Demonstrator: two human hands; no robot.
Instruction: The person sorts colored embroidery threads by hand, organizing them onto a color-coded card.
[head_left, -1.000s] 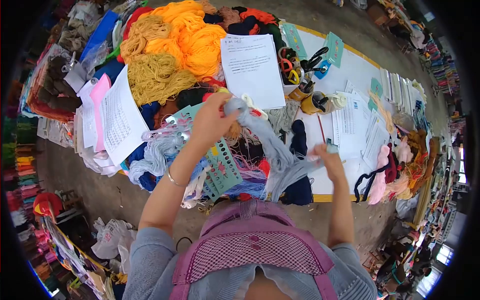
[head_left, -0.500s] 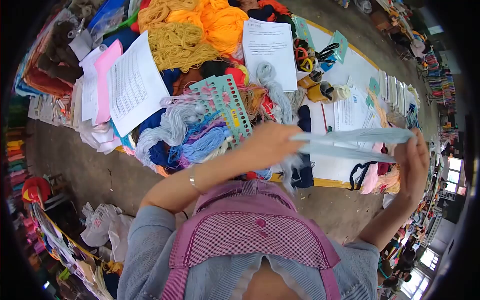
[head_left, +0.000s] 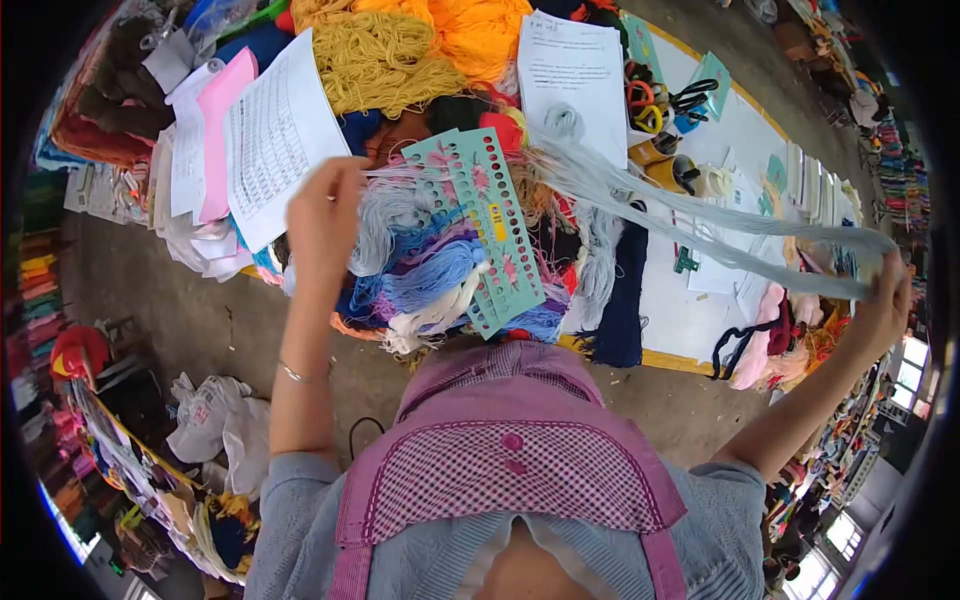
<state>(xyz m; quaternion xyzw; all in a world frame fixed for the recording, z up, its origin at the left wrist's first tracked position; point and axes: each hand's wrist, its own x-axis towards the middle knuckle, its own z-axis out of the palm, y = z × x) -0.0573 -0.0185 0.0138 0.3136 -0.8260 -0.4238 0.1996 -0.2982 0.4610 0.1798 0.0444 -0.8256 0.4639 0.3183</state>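
My right hand [head_left: 890, 290] is closed around one end of a pale blue-grey yarn skein [head_left: 740, 225]. The skein stretches left across the table to the papers and yarn. My left hand [head_left: 325, 215] is over the left side of the pile, beside a printed sheet [head_left: 275, 135], its fingers curled together. Thin pale strands begin by its fingertips; whether it grips them is unclear. Between my hands lie green punched cards [head_left: 505, 235], a grey-blue hank [head_left: 385, 235] and a blue hank [head_left: 435, 275].
Orange yarn [head_left: 480, 40] and mustard yarn [head_left: 385, 65] are heaped at the back. Scissors [head_left: 692, 98] stand in containers right of a stack of papers [head_left: 572, 80]. Dark navy yarn [head_left: 625, 290] hangs over the table's front edge.
My left hand has let go of the pale skein and moved left to the pile. My right hand has moved outward to the right, drawing the skein out longer.
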